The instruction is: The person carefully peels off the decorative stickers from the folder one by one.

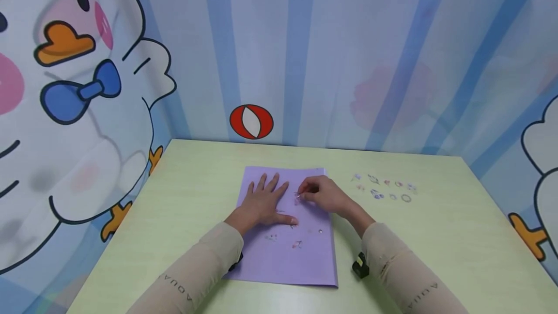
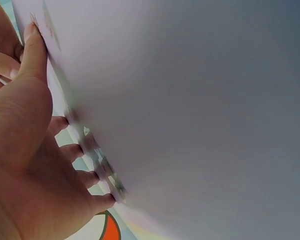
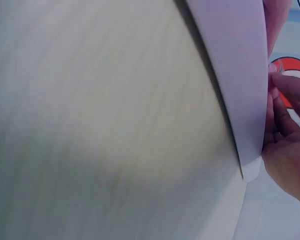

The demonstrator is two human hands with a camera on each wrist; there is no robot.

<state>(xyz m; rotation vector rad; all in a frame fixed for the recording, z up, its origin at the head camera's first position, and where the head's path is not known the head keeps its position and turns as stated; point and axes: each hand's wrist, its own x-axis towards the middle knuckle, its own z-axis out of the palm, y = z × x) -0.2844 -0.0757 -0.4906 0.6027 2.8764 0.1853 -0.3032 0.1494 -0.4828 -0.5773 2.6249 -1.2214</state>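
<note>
Head view: L hand (image 1: 260, 206) is spreading wide, fingers straight, resting on the purple sheet (image 1: 301, 268) at approx. 11 o'clock of its centre. R hand (image 1: 328, 195) is pinching narrow, finger + thumb gripping a tiny sticker (image 1: 298, 196) at the sheet's 1 o'clock; can't tell if it's touching down. Prob. feather-light, thin, bendy, easily creased, poss. tacky, so best held by its rim. Sheet is looking smooth, matte, fairly stiff, prob. sliding easily w/o a hand on it. Loose stickers (image 1: 377, 195), incl. ring shapes, are lying on the pale bench (image 1: 392, 236), 2 o'clock of the sheet.

L wrist view: fingertips (image 2: 107, 200) are meeting the sheet at 8 o'clock, thumb at 10.

R wrist view: R hand is pinching at 3 o'clock, sticker mostly hidden; sheet's straight edge is running 12 to 4 o'clock; bench is showing faint grain.
</note>
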